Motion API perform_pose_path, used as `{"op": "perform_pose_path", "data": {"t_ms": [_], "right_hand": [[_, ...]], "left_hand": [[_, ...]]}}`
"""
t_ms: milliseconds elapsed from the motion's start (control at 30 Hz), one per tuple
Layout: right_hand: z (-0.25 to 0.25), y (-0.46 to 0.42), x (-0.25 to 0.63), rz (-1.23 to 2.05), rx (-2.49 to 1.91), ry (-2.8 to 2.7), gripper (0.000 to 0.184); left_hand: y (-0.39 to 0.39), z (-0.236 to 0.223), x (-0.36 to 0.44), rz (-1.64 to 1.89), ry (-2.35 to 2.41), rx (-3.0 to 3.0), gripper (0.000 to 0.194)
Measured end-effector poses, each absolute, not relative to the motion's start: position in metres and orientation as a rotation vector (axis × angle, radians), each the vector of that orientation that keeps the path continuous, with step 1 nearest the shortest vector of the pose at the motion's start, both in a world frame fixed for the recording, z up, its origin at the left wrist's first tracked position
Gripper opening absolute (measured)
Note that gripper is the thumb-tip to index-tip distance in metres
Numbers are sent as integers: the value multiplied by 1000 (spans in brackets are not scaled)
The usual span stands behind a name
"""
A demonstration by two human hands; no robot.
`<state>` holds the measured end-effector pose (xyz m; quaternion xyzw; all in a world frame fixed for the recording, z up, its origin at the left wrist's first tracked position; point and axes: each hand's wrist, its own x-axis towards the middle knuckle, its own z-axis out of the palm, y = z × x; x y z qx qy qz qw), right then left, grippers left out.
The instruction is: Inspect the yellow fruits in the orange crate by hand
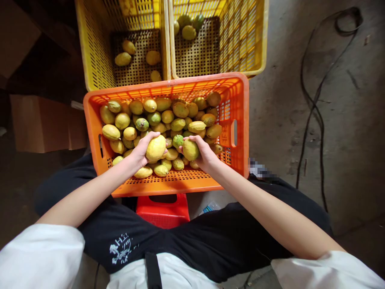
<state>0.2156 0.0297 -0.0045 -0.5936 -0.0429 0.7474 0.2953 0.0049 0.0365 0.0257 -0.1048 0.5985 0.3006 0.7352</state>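
Observation:
My left hand (pixel 142 151) is wrapped round a plump yellow lemon (pixel 155 148), held above the fruit in an orange crate (pixel 168 188). A greener lemon (pixel 190 150) sits in my right hand (pixel 205 153), thumb along its top and fingers mostly hidden beneath. Between the hands, close to the right fingers, is a small bumpy green fruit (pixel 178 141); I cannot tell whether they touch it. Many yellow and greenish lemons (pixel 197 127) fill the crate below both hands.
Beyond the orange crate stand two yellow crates, the left one (pixel 87 60) and the right one (pixel 261 48), each with several lemons. A red plastic stool (pixel 162 214) is between my legs. Cardboard (pixel 48 124) lies left; a black cable (pixel 313 104) crosses the floor at right.

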Motion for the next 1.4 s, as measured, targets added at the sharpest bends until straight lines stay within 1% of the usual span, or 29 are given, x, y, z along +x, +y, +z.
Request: {"op": "perform_pose_path", "data": {"t_ms": [100,267,367,467,600,700,833,1033,1233,1300,1400], "right_hand": [[-8,30,218,2010,-1577,-58,26],[-10,32,219,1992,-1605,-4,24],[-11,32,219,1991,-1604,2,24],[-11,31,220,1969,-1623,-14,23],[-6,33,218,1908,-1663,59,14],[1,36,215,1941,-1636,170,11],[8,40,213,1962,-1603,299,18],[6,38,216,1998,-1572,233,22],[1,31,216,2080,-1483,-12,35],[1,30,214,2060,-1478,-44,35],[1,28,213,2040,-1482,-20,28]], "left_hand": [[39,26,5,699,1314,-250,23],[40,24,4,772,1358,-271,11],[38,21,2,771,1353,-299,11],[38,21,3,761,1347,-316,17],[41,28,7,732,1343,-330,28],[44,34,9,700,1340,-350,34],[44,37,7,636,1325,-344,34],[39,31,6,534,1272,-139,18],[35,26,6,542,1222,82,21],[34,24,6,558,1207,98,20],[33,18,3,631,1240,96,21]]}}
